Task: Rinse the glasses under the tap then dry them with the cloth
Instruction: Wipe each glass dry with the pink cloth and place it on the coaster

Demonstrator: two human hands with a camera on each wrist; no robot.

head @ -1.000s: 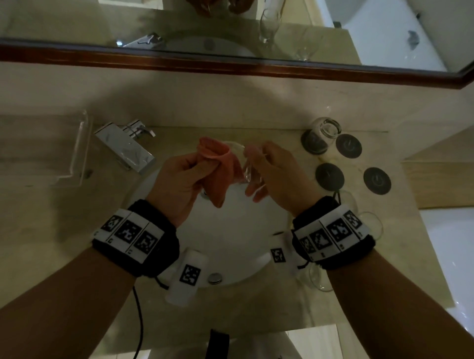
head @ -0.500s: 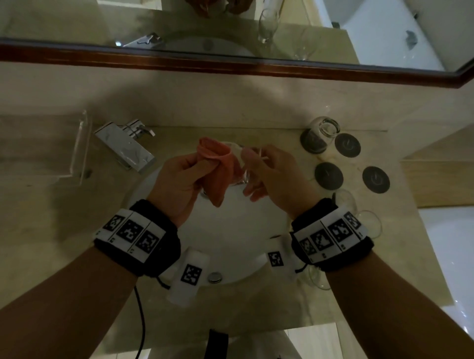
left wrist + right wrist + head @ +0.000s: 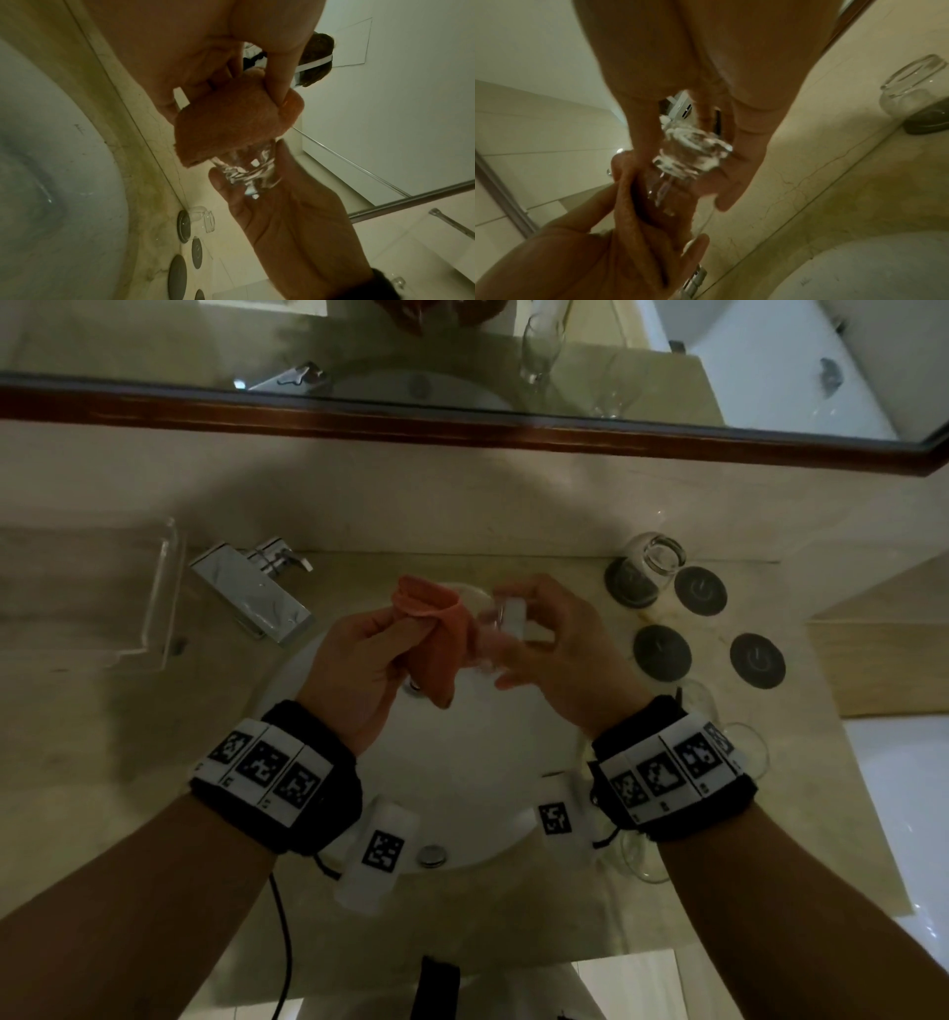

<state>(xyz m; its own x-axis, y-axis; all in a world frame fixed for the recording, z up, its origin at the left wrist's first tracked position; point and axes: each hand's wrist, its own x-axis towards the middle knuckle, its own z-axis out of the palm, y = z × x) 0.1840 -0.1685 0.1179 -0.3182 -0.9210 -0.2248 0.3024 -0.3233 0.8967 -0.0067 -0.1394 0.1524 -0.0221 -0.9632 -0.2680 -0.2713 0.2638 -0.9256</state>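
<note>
While my left hand (image 3: 359,670) pinches the orange cloth (image 3: 436,634) against the glass (image 3: 246,168), my right hand (image 3: 554,654) curls around that glass, holding it above the white sink (image 3: 477,788). Cloth and glass touch between my hands. Another glass (image 3: 648,567) stands upside down on a dark coaster to the right, beside the tap (image 3: 257,593) side's opposite counter.

A beige marble counter (image 3: 128,711) is lying under both hands, dim light falling on it — a white basin (image 3: 477,762) sitting sunk below them. Beyond the hands a wood-framed mirror (image 3: 462,423) is running along the wall; a white bathtub (image 3: 904,788) is showing right.
</note>
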